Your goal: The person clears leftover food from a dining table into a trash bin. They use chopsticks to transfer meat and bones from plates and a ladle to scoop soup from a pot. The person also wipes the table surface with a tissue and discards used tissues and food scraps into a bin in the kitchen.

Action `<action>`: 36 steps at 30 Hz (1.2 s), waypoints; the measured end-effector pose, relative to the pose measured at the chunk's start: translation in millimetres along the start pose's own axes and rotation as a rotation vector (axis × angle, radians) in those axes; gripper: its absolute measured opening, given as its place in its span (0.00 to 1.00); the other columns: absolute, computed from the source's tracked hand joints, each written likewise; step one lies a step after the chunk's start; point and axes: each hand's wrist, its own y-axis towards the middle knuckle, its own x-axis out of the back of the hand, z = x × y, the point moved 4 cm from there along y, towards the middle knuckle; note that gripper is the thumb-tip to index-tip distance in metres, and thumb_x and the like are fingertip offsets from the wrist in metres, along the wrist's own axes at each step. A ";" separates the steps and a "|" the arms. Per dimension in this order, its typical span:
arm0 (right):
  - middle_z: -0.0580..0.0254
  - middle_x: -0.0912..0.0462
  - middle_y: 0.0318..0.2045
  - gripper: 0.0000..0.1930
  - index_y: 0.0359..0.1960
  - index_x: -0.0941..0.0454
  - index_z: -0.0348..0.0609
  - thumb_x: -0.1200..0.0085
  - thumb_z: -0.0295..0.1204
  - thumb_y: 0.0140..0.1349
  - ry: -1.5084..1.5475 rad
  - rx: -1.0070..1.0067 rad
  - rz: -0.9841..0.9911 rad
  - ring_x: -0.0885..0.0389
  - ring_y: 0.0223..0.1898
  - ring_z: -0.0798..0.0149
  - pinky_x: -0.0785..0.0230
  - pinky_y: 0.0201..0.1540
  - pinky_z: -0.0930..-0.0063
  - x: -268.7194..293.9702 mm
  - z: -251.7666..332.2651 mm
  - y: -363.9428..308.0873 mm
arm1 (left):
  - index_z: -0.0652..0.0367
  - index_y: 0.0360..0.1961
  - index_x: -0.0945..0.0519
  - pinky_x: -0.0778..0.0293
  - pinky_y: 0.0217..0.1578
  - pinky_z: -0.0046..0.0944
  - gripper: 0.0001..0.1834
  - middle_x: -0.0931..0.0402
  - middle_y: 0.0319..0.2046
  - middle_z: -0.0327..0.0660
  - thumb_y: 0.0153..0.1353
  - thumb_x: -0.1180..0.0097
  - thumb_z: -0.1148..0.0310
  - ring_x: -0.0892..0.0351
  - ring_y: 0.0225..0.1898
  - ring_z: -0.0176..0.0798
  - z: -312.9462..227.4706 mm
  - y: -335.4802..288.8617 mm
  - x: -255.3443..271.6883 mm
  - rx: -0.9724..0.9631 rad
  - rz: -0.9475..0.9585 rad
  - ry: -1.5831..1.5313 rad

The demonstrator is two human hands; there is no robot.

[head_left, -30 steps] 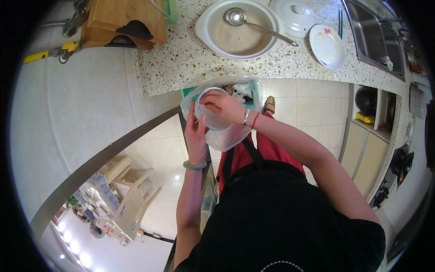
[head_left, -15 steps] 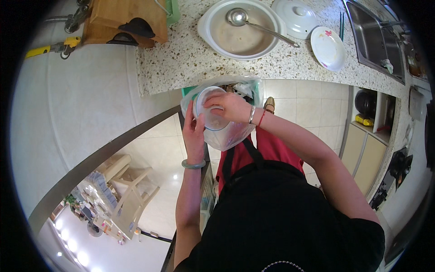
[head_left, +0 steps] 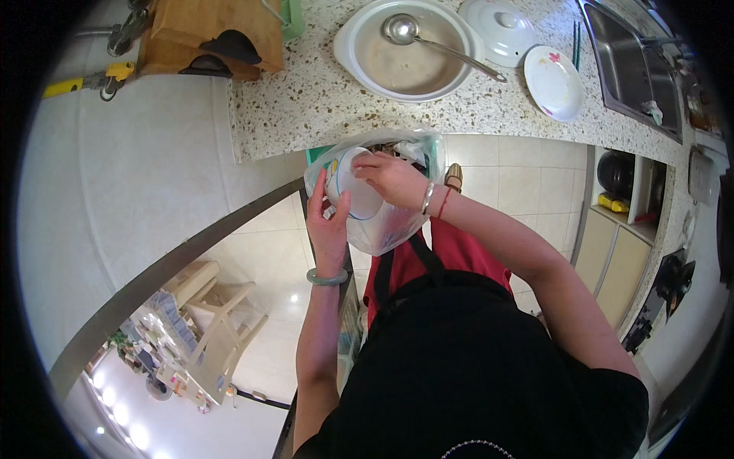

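Observation:
My left hand is closed round the side of a white bowl with a blue line at its rim. The bowl is tilted, its mouth toward my right side. Inside its upper edge, the bent fingers of my right hand are pressed together; whatever they may hold is hidden. Both hands are above a bin lined with a clear plastic bag, where dark and pale scraps show at the far side. A green edge of the bin peeks out at the left.
On the speckled counter ahead stand a white pot of pale liquid with a ladle, its lid and a flowered plate. A sink lies far right. Cutting boards are at far left.
The bowl has tipped further, showing more of its patterned outer side. My right fingers have moved from deeper inside the bowl up toward its far rim.

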 end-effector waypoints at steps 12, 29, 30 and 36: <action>0.57 0.23 0.35 0.07 0.33 0.23 0.40 0.44 0.28 0.53 0.159 -0.147 -0.093 0.25 0.44 0.52 0.29 0.48 0.62 -12.1 -7.0 -0.9 | 0.56 0.63 0.30 0.26 0.42 0.30 0.30 0.26 0.49 0.40 0.59 0.38 0.71 0.26 0.43 0.31 -0.1 0.9 -1.8 -0.022 0.002 0.024; 0.56 0.22 0.39 0.10 0.37 0.22 0.41 0.42 0.23 0.51 0.210 -0.248 -0.049 0.20 0.40 0.53 0.26 0.44 0.61 -5.7 -21.1 -15.5 | 0.51 0.62 0.28 0.22 0.39 0.34 0.33 0.33 0.45 0.43 0.54 0.32 0.68 0.28 0.44 0.36 -1.3 0.1 -2.1 -0.104 -0.076 0.187; 0.56 0.22 0.40 0.11 0.38 0.22 0.41 0.42 0.23 0.50 0.176 -0.209 -0.060 0.20 0.40 0.53 0.26 0.43 0.61 -10.3 -21.1 -14.2 | 0.51 0.62 0.28 0.22 0.39 0.34 0.33 0.33 0.46 0.43 0.54 0.32 0.68 0.28 0.44 0.37 -4.1 -0.4 -3.8 -0.102 -0.071 0.194; 0.57 0.22 0.40 0.10 0.36 0.22 0.42 0.43 0.27 0.49 -0.176 -0.046 -0.133 0.24 0.46 0.54 0.30 0.48 0.63 -29.0 7.3 -1.2 | 0.52 0.61 0.28 0.22 0.41 0.36 0.32 0.34 0.50 0.45 0.54 0.32 0.69 0.27 0.46 0.38 -17.3 -3.6 -9.0 -0.133 -0.060 0.243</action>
